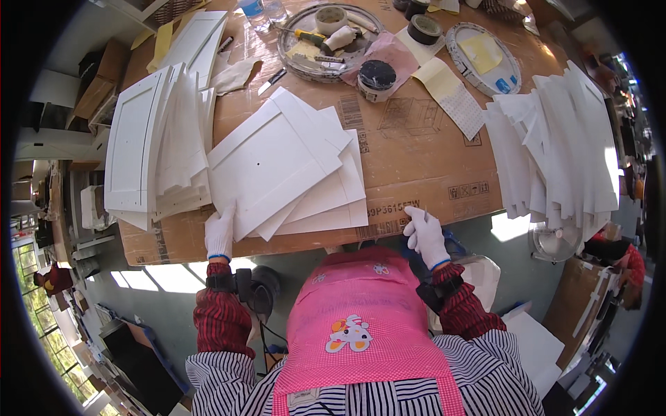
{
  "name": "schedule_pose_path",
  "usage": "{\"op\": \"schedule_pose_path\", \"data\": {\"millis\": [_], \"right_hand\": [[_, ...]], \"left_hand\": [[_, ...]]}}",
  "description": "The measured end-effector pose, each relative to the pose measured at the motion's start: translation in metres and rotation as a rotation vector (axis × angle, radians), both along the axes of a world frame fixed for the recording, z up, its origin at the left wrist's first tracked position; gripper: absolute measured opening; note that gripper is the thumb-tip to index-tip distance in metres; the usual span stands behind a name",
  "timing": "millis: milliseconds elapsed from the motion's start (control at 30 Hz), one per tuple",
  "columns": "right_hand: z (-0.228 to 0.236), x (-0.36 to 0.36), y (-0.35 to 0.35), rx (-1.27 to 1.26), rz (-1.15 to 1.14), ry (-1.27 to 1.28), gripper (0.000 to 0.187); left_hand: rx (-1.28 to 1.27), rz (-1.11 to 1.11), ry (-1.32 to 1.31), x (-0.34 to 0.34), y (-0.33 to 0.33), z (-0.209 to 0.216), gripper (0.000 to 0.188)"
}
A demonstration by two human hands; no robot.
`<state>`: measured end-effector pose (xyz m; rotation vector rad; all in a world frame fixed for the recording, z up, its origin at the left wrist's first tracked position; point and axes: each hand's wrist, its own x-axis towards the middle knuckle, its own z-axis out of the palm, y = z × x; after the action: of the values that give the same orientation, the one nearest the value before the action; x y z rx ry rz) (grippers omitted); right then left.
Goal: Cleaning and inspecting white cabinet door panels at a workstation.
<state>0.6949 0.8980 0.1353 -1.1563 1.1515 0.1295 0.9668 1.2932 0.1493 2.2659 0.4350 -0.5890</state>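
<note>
White panels (267,163) lie fanned in a short stack at the middle of the cardboard-covered table (416,163); the top one has a framed edge and a small dark hole. My left hand (220,232), in a white glove, grips the near left corner of the top panel, its fingers partly hidden by it. At the table's near edge, right of these panels, is my gloved right hand (427,237). Its fingers are curled together, with a small thin thing at their tips that I cannot make out. It is apart from the panels.
Framed white panels (132,142) lean in a pile on the left; more white pieces (555,145) stack on the right. Farther back are a round lid (295,66) with tools and tape, a dark-topped jar (377,78), a knife (272,81), sandpaper (451,97) and another lid (510,83).
</note>
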Motion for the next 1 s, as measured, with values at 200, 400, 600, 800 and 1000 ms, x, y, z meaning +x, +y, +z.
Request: {"op": "schedule_pose_path", "data": {"millis": [200,400,600,800,1000], "right_hand": [[0.003,0.027,0.069,0.319,-0.053,-0.191,0.058],[-0.033,0.066,0.095,0.14,-0.275,-0.262,0.056],[-0.028,0.124,0.086,0.459,-0.381,-0.515,0.045],[-0.018,-0.018,0.041,0.0,-0.429,-0.164,0.033],[-0.026,-0.16,-0.038,-0.148,-0.551,0.008,0.037]], "left_hand": [[-0.67,-0.003,0.131,-0.041,0.024,-0.02,0.057],[-1.003,0.26,0.116,-0.071,-0.052,0.012,0.036],[-1.144,0.226,0.247,-0.1,-0.109,0.024,0.037],[-1.119,-0.058,0.306,-0.137,-0.151,0.022,0.041],[-0.879,-0.134,0.259,-0.198,-0.219,-0.019,0.041]]}}
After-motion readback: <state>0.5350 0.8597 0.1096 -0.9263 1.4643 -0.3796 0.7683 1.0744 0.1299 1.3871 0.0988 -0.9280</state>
